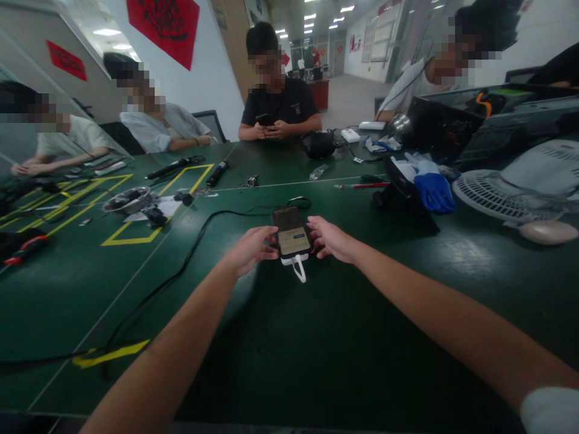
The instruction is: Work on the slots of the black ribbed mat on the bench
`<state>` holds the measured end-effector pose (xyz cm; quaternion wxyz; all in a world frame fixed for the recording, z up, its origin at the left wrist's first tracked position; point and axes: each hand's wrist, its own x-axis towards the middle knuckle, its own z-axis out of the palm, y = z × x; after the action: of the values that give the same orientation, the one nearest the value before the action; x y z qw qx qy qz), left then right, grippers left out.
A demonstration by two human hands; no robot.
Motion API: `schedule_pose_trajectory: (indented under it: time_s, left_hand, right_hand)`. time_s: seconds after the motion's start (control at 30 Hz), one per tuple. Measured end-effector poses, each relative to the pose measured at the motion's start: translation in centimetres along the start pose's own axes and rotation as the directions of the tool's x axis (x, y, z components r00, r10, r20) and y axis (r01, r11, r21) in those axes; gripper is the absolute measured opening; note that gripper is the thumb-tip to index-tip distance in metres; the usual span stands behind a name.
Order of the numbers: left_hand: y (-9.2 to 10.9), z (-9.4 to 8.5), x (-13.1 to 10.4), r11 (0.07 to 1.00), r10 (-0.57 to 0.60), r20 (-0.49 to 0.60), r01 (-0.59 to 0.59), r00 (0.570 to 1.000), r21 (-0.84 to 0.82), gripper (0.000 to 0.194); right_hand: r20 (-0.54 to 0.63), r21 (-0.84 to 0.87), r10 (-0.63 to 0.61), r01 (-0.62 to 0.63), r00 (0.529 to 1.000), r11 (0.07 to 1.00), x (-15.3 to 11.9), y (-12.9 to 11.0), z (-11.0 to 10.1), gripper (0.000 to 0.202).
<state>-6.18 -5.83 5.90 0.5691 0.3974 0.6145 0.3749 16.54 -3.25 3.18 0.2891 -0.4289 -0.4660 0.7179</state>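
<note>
A dark smartphone (pixel 292 234) with a lit screen lies in front of me on the green table. Under its near end shows a white block like a power bank (pixel 295 260), with a short white cable (pixel 299 272) looping from it. At the phone's left edge is my left hand (pixel 254 248), its fingers apart and their tips at the side; whether they touch it I cannot tell. My right hand (pixel 331 239) hovers by the right edge, fingers curved and spread, a small gap between them and the phone. Neither hand visibly grips anything.
A black cable (pixel 190 253) runs across the green table (pixel 353 361) on the left. Beyond are a metal bowl (pixel 129 200), a red screwdriver (pixel 362 185), a dark stand (pixel 407 205), blue gloves (pixel 435 191) and a white fan (pixel 493 187). Several people sit around the table.
</note>
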Motion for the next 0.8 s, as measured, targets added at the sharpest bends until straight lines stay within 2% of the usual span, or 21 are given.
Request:
schedule_pose_trajectory:
  time_s: [0.13,0.27,0.4,0.47,0.6,0.7,0.8]
  left_hand:
    - [0.0,0.6,-0.4,0.999,0.048,0.002,-0.048,0.999,-0.012,0.019]
    - [-0.2,1.2,-0.9,0.989,0.149,0.024,-0.149,0.989,0.012,0.029]
    - [-0.7,2.1,-1.5,0.955,0.293,-0.026,-0.292,0.956,0.047,0.047]
    - [-0.9,2.3,-1.9,0.937,0.346,-0.045,-0.343,0.937,0.069,0.054]
    - [-1.2,2.2,-2.9,0.931,0.365,-0.065,-0.362,0.929,0.057,0.056]
    - [-1.2,2.1,-3.3,0.931,0.366,-0.062,-0.364,0.929,0.036,0.05]
    - [-1.3,2.2,-3.3,0.942,0.335,-0.061,-0.336,0.94,-0.011,0.04]
  right_hand:
    - [-0.043,-0.016,0.026,-0.027,0.999,1.0,-0.9,-0.5,0.4,0.055]
    - [-0.005,0.16,-0.036,0.036,0.999,0.986,-2.5,-0.1,0.4,0.059]
    - [0.025,0.308,-0.075,0.064,0.997,0.949,-3.0,0.4,0.2,0.068]
    - [0.015,0.308,-0.098,0.088,0.995,0.947,-3.0,0.7,0.3,0.076]
    - [-0.041,0.219,-0.135,0.141,0.99,0.965,-2.8,1.4,0.6,0.084]
    - [-0.063,0.178,-0.14,0.15,0.988,0.973,-2.8,1.8,0.8,0.074]
    - [-0.077,0.182,-0.08,0.092,0.994,0.979,-3.2,1.8,1.1,0.056]
